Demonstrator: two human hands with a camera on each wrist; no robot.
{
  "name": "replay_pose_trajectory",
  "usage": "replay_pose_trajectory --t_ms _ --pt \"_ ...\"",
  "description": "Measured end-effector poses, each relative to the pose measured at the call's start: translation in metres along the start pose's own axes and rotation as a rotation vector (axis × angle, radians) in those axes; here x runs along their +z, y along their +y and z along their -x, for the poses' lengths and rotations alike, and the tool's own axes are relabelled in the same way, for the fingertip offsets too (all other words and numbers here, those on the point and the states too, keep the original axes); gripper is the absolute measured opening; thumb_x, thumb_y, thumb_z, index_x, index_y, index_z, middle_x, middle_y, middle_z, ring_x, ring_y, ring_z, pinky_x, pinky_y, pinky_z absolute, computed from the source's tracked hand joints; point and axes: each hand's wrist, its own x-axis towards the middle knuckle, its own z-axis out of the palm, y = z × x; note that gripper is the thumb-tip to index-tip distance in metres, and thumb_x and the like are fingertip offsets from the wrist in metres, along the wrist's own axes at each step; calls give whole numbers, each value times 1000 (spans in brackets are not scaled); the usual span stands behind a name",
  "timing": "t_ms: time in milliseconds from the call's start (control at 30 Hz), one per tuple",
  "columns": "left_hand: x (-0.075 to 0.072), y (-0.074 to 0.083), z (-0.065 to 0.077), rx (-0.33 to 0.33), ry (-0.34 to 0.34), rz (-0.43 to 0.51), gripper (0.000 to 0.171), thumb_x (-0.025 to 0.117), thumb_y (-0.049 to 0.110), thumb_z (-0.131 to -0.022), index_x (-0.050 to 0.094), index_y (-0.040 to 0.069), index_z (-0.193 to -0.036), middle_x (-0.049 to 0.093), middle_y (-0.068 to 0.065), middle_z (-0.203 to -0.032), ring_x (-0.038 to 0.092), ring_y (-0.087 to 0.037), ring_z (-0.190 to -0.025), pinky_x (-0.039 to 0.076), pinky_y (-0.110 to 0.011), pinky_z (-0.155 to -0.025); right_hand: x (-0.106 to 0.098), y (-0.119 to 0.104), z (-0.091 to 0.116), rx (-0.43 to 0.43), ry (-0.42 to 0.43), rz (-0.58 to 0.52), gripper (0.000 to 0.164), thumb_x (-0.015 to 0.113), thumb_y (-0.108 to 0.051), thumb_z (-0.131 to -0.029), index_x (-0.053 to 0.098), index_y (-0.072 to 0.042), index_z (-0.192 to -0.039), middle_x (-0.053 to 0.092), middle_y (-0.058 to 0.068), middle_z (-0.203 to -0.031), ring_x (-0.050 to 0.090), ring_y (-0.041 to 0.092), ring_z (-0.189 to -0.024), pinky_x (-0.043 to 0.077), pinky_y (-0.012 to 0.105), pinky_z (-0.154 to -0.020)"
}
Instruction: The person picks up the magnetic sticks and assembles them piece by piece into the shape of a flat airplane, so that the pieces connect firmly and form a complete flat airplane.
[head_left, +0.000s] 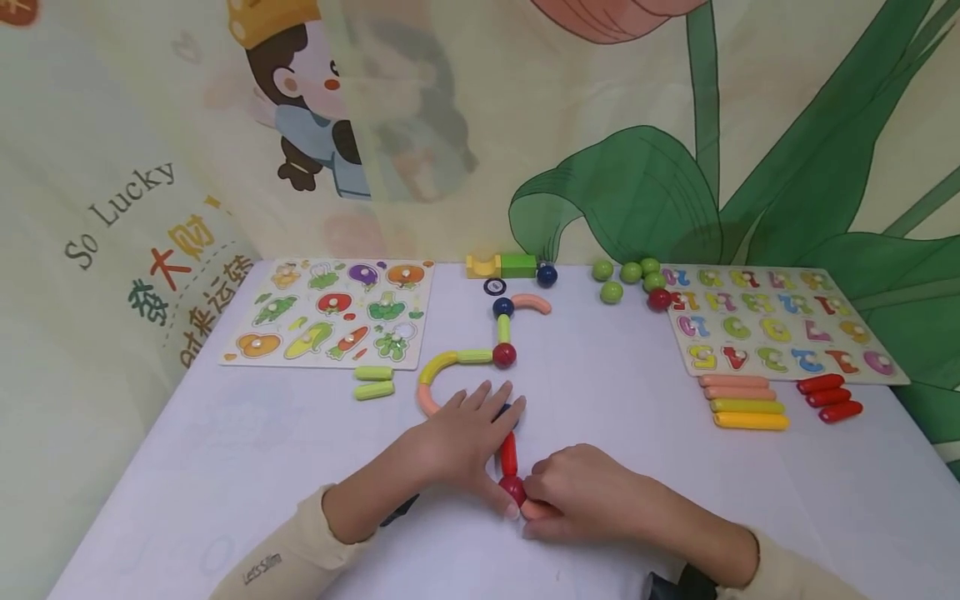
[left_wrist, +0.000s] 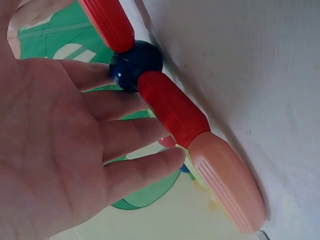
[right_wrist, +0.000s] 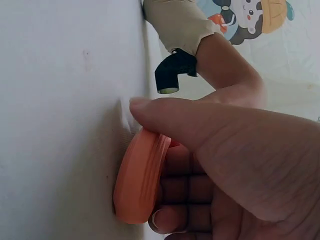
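A winding chain of toy sticks and balls lies on the white table. My left hand [head_left: 465, 433] spreads over its middle, fingers straight, beside a dark blue ball [left_wrist: 142, 60] and a red stick [head_left: 508, 455]; its thumb reaches the red ball [head_left: 512, 490] at the chain's near end. Between thumb and fingers my right hand [head_left: 581, 492] pinches a curved pink stick [right_wrist: 137, 180], one end against that red ball. Farther along the chain come another curved pink stick [head_left: 427, 400], a curved yellow one [head_left: 437, 365], green sticks and a second red ball [head_left: 505, 355].
A vegetable puzzle board [head_left: 330, 312] lies back left, with two green sticks [head_left: 373, 390] near it. Back right are a number puzzle board [head_left: 795, 329], several green balls [head_left: 611, 292], pink and yellow sticks [head_left: 748, 407] and red sticks [head_left: 828, 397]. Blocks [head_left: 517, 266] stand by the wall.
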Motion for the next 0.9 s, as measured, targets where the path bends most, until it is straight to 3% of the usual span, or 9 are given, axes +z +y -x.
replay_pose_trajectory --t_ms 200,467,633,733,833,900 --pt "0 -2 -1 8 -15 22 114 60 76 -56 19 19 -145 17 -6 -149 13 -30 -134 21 -50 -103 2 6 0 -24 4 -100 28 61 -52 -79 57 -26 -70 38 -19 -52 36 -4 -45 33 16 -43" --pt "0 -3 -1 -1 -19 52 110 56 77 -60 19 18 -145 15 -6 -149 12 -30 -134 21 -49 -103 -9 16 4 6 -146 -214 25 66 -50 -75 58 -27 -74 44 -17 -57 42 -3 -51 38 17 -47" --pt "0 -3 -2 1 -20 50 109 55 76 -62 19 17 -145 14 -7 -149 14 -29 -134 22 -48 -103 -13 20 5 -27 -183 -246 25 64 -50 -78 57 -27 -71 42 -16 -56 41 -3 -52 37 17 -47" --pt "0 -3 -2 -3 -28 59 109 55 76 -61 18 17 -145 14 -7 -149 14 -28 -134 22 -47 -103 -19 31 4 -62 -216 -354 21 60 -48 -82 61 -27 -77 47 -16 -60 46 -1 -56 41 18 -50" --pt "0 -3 -2 -7 -39 78 109 56 76 -61 17 18 -145 13 -6 -150 14 -27 -134 22 -47 -103 -27 54 -1 -53 -150 -414 15 58 -40 -86 64 -26 -86 54 -15 -68 50 2 -63 46 20 -58" --pt "0 -3 -4 -12 -47 87 110 56 76 -60 17 19 -146 13 -5 -150 14 -26 -134 23 -47 -103 -35 75 -8 10 -13 -375 13 60 -33 -87 65 -22 -92 58 -13 -76 52 5 -68 48 22 -63"
